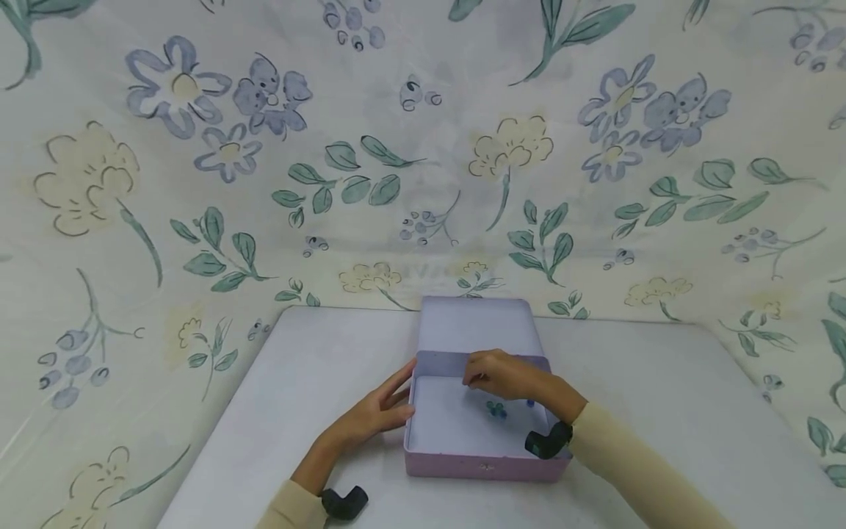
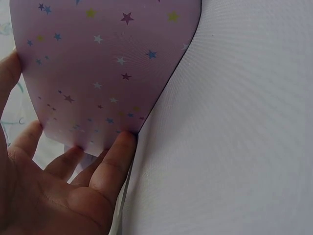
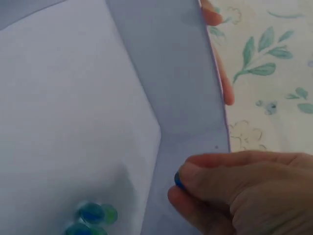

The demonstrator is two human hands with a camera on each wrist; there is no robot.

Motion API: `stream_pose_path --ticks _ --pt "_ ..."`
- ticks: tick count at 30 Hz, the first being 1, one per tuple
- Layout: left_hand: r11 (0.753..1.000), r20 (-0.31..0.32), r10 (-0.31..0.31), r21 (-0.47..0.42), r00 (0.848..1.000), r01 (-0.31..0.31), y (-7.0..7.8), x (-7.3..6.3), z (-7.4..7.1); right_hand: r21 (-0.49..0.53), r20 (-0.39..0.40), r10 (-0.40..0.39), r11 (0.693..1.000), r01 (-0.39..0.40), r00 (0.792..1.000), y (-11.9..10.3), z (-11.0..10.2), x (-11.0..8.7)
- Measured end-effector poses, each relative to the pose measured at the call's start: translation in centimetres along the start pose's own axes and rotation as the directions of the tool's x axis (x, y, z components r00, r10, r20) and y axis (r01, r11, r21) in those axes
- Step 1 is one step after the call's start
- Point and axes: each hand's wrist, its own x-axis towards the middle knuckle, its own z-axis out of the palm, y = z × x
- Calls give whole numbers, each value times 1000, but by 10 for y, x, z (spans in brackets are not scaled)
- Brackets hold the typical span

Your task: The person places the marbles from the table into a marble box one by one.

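A shallow lilac box [image 1: 449,466] with its lid [image 1: 476,323] raised sits on the white table. Several blue and green glassy pebbles [image 1: 496,410] lie clustered on its floor. My left hand [image 1: 373,411] touches the box's left side with spread, fairly straight fingers; in the left wrist view the fingertips rest against the star-printed outer wall [image 2: 112,73]. Over the inside of the box, my right hand [image 1: 502,373] pinches a small dark blue pebble [image 3: 178,180] between thumb and fingertips, close to an inner corner. Most of that pebble is hidden by the fingers.
Another small blue piece [image 1: 531,403] shows near the box's right wall, partly beneath my right wrist. The white table [image 1: 317,353] extends to both sides of the box. A floral-print sheet [image 1: 423,198] hangs behind and beside the table.
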Motion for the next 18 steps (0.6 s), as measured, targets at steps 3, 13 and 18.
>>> stream_pose_path --ticks 3,13,18 --pt "1000 7 1 -9 1000 -1 0 -1 0 -10 -6 3 1000 -3 1000 4 2 2" --pt "999 12 -16 -34 1000 16 -2 -3 5 -70 43 78 995 -75 996 10 17 -2" --pt "1000 1 -11 -20 1000 11 -1 0 2 -101 11 68 993 -66 998 12 18 -1"
